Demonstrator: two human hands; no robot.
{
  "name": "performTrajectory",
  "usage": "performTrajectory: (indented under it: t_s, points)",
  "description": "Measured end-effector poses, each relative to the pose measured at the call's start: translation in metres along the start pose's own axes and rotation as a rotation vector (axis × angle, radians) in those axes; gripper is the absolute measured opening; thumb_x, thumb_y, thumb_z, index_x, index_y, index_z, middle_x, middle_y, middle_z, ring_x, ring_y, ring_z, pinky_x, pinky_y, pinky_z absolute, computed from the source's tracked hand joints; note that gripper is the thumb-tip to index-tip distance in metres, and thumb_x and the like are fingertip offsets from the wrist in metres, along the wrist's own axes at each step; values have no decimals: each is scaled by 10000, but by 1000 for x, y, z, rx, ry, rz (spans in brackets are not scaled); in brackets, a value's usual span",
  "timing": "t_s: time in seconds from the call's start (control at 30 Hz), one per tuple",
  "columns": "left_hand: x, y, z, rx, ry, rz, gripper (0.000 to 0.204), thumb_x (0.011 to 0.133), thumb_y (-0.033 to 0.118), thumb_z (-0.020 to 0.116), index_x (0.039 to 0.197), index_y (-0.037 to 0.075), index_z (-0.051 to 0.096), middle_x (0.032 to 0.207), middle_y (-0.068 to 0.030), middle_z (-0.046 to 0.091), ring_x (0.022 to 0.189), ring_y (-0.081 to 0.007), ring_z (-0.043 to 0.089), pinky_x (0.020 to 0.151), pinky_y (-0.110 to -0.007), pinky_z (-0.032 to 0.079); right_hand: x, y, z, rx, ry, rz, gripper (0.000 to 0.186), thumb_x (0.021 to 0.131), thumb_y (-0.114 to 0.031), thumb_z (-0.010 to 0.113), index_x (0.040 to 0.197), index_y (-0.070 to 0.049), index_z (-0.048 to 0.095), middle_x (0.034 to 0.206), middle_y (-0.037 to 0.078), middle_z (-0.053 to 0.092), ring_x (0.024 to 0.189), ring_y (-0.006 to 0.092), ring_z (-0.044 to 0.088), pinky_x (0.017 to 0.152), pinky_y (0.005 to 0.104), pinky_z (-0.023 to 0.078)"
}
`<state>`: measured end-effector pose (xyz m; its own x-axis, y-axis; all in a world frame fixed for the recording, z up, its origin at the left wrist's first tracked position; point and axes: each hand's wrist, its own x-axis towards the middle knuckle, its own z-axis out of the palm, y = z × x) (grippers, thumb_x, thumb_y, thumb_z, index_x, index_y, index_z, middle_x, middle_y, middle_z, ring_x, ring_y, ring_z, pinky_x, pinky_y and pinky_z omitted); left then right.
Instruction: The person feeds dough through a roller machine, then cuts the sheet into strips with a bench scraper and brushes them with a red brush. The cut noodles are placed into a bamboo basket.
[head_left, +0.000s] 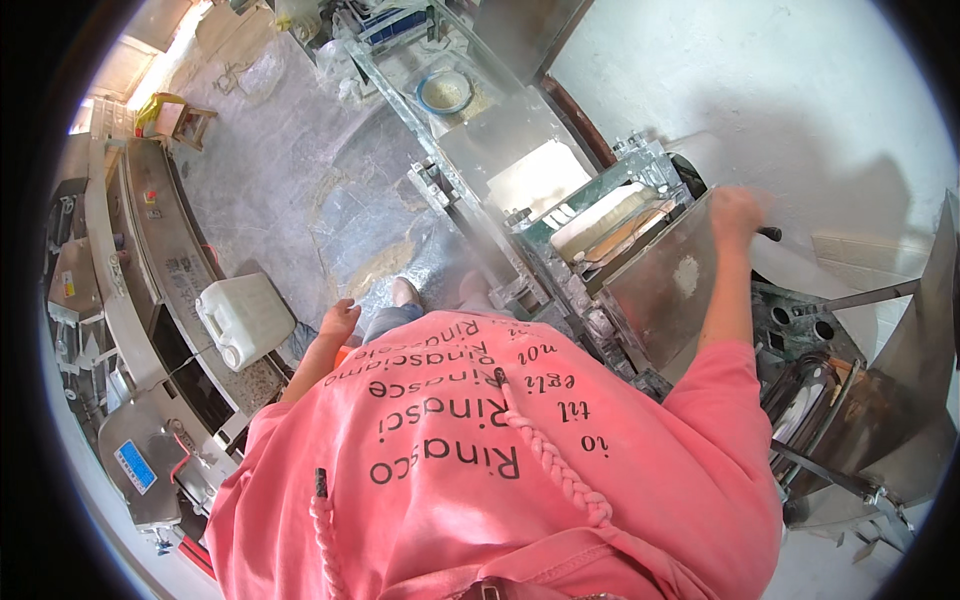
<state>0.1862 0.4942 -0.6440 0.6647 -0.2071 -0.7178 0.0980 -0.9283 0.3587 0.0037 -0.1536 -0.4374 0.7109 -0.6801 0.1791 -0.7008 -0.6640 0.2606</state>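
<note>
Metal plate, right fingers at edge

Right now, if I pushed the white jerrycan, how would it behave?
The white jerrycan would probably slide or tip rather than roll, given its boxy shape. The smooth plastic looks fairly stiff. Weight's unclear: contents don't show.

Legible black lettering across my pink hoodie | blue-and-white label on grey metal panel, too small to read!
</note>
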Motion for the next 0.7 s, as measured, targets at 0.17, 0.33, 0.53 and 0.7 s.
performTrajectory:
  t_s: [0.17, 0.33, 0.53, 0.7]
  points:
    - [0, -27, -1, 80, -40, -92, 518, 807, 375, 545, 1176, 11, 544, 1103, -219, 594, 1057, -330, 562, 903, -373, 435, -14, -69, -7, -145, -507, -202, 343, 805, -275, 467, 996, -74, 669, 1150, 69, 597, 1197, 251, 434, 1020, 495, 246]
    - [-7, -29, -2, 25, 8, -61, 512, 808, 371, 545, 1166, 5, 549, 1100, -223, 594, 1054, -329, 564, 901, -372, 436, -8, -84, -12, -194, -744, -123, 342, 808, -252, 475, 1046, -81, 651, 1198, 51, 576, 1220, 230, 414, 1091, 505, 117]
    - [-14, -15, 5, -5, 16, 1, 506, 813, 366, 547, 1165, 2, 549, 1091, -237, 594, 1046, -330, 569, 894, -367, 440, -2, -79, -1, -183, -743, -106, 305, 817, -218, 484, 1031, -86, 656, 1163, 58, 594, 1190, 226, 444, 1089, 525, 105]
    - [-25, -20, 28, -114, 30, -10, 494, 822, 358, 540, 1160, -3, 549, 1077, -232, 601, 1040, -322, 574, 890, -367, 442, -2, -76, 6, -211, -684, -156, 289, 789, -319, 544, 942, -128, 698, 1071, 76, 636, 1103, 236, 520, 1070, 539, 112]
